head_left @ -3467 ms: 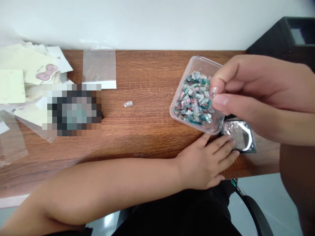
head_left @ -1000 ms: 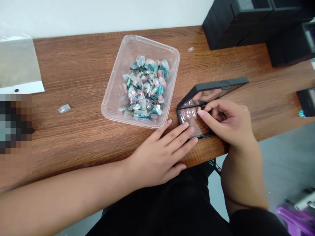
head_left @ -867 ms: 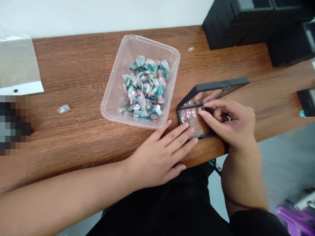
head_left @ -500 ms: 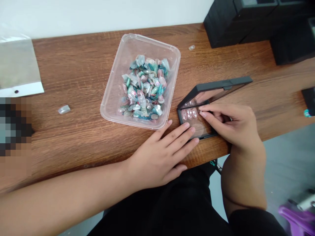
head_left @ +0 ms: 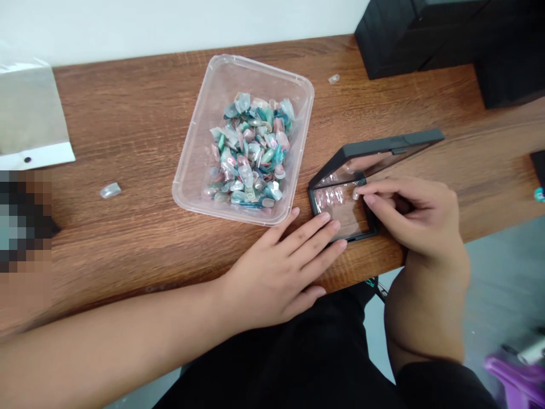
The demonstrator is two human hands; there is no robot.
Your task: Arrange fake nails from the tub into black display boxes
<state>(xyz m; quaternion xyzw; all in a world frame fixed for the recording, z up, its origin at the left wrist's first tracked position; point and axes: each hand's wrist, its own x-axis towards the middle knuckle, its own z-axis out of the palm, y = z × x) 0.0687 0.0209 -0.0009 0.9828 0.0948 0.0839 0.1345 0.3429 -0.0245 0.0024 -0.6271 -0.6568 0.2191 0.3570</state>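
Observation:
A black case [head_left: 370, 224] with a clear-windowed lid [head_left: 395, 143] stands open near the table's front edge. Several pinkish, shiny press-on nails [head_left: 330, 197] lie in a row at its left inside. My right hand [head_left: 419, 218] reaches in from the right, thumb and index finger pinched close together at a single small press-on nail [head_left: 355, 193], apart from the row. My left hand [head_left: 293, 258] lies flat with spread fingers, its fingertips over the case's front left edge. Beside it, a clear plastic tub [head_left: 191, 147] contains many loose nails [head_left: 251, 153] in teal, pink and clear.
One loose clear nail [head_left: 110, 190] lies left of the tub, another [head_left: 334, 79] behind it on the wooden table [head_left: 140, 113]. Black boxes [head_left: 395, 45] are stacked at the back right. At the far left rests a clear packet with a white strip [head_left: 46, 156].
My right hand has shifted slightly right inside the case, and the small nail at its fingertips has moved away from the row. My left hand stays in place.

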